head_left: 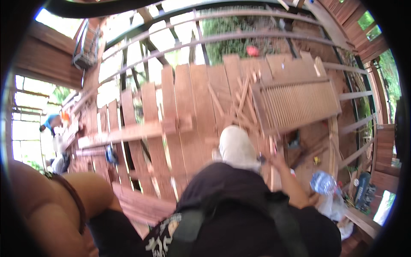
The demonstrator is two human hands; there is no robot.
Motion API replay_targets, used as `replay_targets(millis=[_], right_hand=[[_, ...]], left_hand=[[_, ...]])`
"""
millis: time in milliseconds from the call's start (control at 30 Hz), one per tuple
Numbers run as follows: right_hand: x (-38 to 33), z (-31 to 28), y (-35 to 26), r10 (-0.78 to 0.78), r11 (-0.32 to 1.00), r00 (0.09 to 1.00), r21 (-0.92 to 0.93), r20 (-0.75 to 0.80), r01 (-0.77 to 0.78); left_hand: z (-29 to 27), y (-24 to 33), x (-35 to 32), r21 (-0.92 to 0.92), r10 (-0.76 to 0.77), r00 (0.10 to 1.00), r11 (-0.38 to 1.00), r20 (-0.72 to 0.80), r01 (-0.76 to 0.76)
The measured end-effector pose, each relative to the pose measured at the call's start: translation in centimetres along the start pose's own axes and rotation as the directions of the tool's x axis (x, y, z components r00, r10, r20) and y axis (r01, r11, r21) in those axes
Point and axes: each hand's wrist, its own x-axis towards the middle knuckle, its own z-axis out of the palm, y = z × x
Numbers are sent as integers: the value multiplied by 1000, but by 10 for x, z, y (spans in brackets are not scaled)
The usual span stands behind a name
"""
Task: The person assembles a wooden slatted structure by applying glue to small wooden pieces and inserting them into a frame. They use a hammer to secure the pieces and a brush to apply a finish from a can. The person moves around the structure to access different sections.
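Note:
My right arm stretches forward over the planks, and my right hand (276, 160) looks closed around a small dark object (261, 158), blurred and too small to name. Right beside that hand, in front of my black shirt, bulges a rounded white cloth-covered shape (236, 146); I cannot tell whether it is my knee. Just past the hand lies a slatted wooden panel (299, 105) in a frame. My left arm is bent close at the lower left, with a dark band (73, 195) across it. The fingers of my left hand cannot be made out.
Loose wood strips (239, 103) are heaped left of the panel. A long beam (124, 133) crosses gapped floor planks, with open joists (222, 38) beyond. At right sit a clear plastic bottle (323, 183) and a plastic bag (333, 208). Another person (52, 123) is at far left.

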Motion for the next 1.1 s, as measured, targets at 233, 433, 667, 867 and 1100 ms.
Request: replay_targets(millis=[233,433,667,867,1100], right_hand=[[40,54,-11,150,964,988,218,22,-151],[109,74,-46,45,945,954,-322,295,55],[202,-1,-258,210,898,977,388,35,-207],[267,-49,-395,213,722,965,691,-154,-49],[213,26,-389,318,765,945,610,-77,-207]], left_hand=[[37,-120,4,28,34,995,999,-99,-31],[93,-265,74,-61,16,971,998,-239,-32],[211,-469,107,-256,-439,852,892,-286,373],[265,-565,-106,59,-946,303,312,118,948],[236,-649,-337,575,-888,-22,279,460,770]])
